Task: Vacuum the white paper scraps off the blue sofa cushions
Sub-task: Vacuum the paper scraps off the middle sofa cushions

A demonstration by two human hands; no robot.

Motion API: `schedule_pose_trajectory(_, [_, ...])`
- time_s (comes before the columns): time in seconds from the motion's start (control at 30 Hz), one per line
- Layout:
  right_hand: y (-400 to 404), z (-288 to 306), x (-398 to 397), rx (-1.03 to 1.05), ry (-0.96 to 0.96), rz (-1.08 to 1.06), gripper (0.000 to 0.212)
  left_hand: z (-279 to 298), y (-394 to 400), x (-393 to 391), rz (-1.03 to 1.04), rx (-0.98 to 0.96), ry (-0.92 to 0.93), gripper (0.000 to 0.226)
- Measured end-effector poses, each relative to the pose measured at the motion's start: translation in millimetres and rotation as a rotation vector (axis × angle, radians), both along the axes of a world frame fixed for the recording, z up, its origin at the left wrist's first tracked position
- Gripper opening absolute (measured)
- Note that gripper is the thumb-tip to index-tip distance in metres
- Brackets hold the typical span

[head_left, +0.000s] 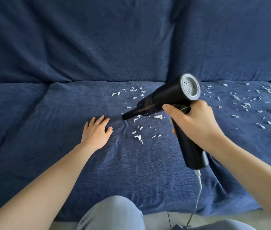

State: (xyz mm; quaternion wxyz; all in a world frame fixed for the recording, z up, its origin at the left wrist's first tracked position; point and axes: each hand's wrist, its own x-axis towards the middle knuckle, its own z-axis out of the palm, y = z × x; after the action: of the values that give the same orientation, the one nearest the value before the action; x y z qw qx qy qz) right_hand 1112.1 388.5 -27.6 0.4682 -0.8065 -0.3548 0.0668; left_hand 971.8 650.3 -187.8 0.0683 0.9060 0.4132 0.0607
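1. My right hand (pixel 196 123) has a firm grip wrapped round the handle of the black handheld vacuum (pixel 169 97), white cord (pixel 198 185) trailing from its base toward the floor.
2. The nozzle (pixel 128 115) points down and touches the middle seat cushion (pixel 98 163), right at the near-left edge of the paper scraps (pixel 139 138).
3. My left hand (pixel 96 133) lies flat and released on the cushion just left of the nozzle, fingers straight, holding nothing, pressing the fabric, which wrinkles between hand and nozzle.
4. Left of the nozzle the cushion looks free of white bits, so I judge that stretch finished.
5. Right of the nozzle there's plenty left: a loose patch just beside the tip, and another cluster beyond it toward the backrest (pixel 98 47).
6. Far right of the nozzle, past the vacuum body, the right-hand cushion (pixel 231 146) carries a wide scatter of scraps, apparently untouched.
7. My read: under halfway, with most of the work lying rightward.
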Motion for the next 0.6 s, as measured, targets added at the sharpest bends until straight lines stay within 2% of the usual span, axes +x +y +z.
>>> schedule_pose_trajectory(0.4, [73.8, -22.2, 39.7, 0.109, 0.118, -0.095, 0.045, -3.5, 41.4, 35.8, -0.018, 0.009, -0.020, 0.055])
schedule_pose_trajectory(0.6, [115.7, -23.8, 54.4, 0.123, 0.101, -0.079, 0.048, -5.1, 62.5, 49.5, -0.013, 0.020, -0.024, 0.055])
